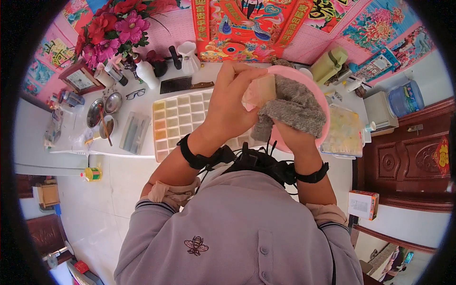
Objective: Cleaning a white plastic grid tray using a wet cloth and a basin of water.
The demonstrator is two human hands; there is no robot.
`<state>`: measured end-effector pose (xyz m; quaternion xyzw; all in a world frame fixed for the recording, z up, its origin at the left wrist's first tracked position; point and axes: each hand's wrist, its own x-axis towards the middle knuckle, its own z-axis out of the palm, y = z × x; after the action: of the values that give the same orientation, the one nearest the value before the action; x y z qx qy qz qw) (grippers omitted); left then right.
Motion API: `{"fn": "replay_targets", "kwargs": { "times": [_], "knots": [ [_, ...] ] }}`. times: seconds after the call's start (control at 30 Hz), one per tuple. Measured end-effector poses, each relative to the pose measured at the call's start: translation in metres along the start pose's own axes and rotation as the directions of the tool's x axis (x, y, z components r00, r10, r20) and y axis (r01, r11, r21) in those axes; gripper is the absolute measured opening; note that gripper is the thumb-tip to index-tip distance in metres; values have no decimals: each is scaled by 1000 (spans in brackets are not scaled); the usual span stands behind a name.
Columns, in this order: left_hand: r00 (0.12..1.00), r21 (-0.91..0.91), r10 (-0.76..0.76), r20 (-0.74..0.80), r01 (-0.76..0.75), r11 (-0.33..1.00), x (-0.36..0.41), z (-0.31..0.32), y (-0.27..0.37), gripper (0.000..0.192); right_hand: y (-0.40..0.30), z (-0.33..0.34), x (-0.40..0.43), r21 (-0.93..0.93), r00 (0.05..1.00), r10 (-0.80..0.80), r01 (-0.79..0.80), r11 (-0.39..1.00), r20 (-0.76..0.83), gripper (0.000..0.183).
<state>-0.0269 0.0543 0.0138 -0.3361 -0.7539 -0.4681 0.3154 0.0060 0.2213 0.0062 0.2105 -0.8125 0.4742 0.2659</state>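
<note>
My left hand holds a small translucent, yellowish plastic box between thumb and fingers, raised over the near-left part of a pink basin. A grey towel is draped over my right hand and touches the box; the towel hides most of that hand's fingers. Below and left of my left hand lies a white tray with a grid of square compartments; some compartments look yellow or orange inside. My forearm and hand cover part of this tray.
Behind the tray lies a cleaver. Eyeglasses, a clear plastic case, metal bowls and a bowl with chopsticks are on the left. A white vase stands behind. Right of the basin are a yellowish box and green thermos.
</note>
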Motion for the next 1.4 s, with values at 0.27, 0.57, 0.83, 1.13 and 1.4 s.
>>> {"fn": "replay_targets", "kwargs": {
  "times": [0.27,0.57,0.83,1.13,1.4],
  "knots": [
    [999,40,-15,46,13,999,0,0,1,59,-1,-8,0,-17,988,73,-71,997,137,26],
    [995,48,15,101,-20,999,6,3,8,54,12,-11,-8,0,974,172,-174,985,145,40],
    [994,39,39,103,-43,998,5,5,9,53,19,-17,-12,-46,948,272,-269,962,165,44],
    [995,-8,30,97,-29,1000,6,7,5,51,16,-18,-11,151,929,311,-344,927,202,46],
    [994,-40,71,87,-68,997,2,8,7,51,15,-15,-17,182,926,336,-364,913,171,39]
  ]
}}
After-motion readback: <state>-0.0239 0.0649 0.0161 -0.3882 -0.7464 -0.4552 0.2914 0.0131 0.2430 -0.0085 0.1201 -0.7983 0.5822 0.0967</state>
